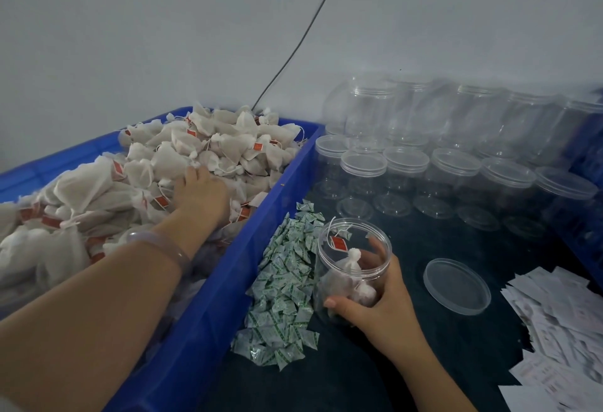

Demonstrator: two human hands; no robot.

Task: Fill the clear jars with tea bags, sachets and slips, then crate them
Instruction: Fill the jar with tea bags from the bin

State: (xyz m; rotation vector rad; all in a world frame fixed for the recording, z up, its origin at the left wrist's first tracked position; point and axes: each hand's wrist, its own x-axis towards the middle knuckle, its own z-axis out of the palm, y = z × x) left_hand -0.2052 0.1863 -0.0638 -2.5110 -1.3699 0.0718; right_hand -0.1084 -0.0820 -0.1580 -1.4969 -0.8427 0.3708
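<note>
A person packs tea at a dark table [408,372]. The left hand [200,194] reaches into a blue crate [261,215] at the table's left edge and lies on a heap of white tea bags [182,147] with red tags. Its fingertips are sunk among the bags, so whether they grasp one cannot be told. A clear bangle [160,242] circles the left wrist.

The right hand [381,300] wraps thumb and fingers round an open clear jar [329,281], which stands near the table's middle, just right of the crate and tipped slightly towards it. A few tea bags lie inside the jar, and one red tag hangs near its mouth.

Between crate and jar, a drift of green-and-white sachets [284,287] runs along the crate's wall and touches the jar's base. A loose clear lid [456,286] lies flat to the right of the jar. White paper slips [554,313] are scattered at the table's right edge. Along the far edge stand rows of lidded clear jars [453,176], apparently empty, against a pale wall [163,36]. A thin dark cable [293,49] runs down the wall behind the crate.
</note>
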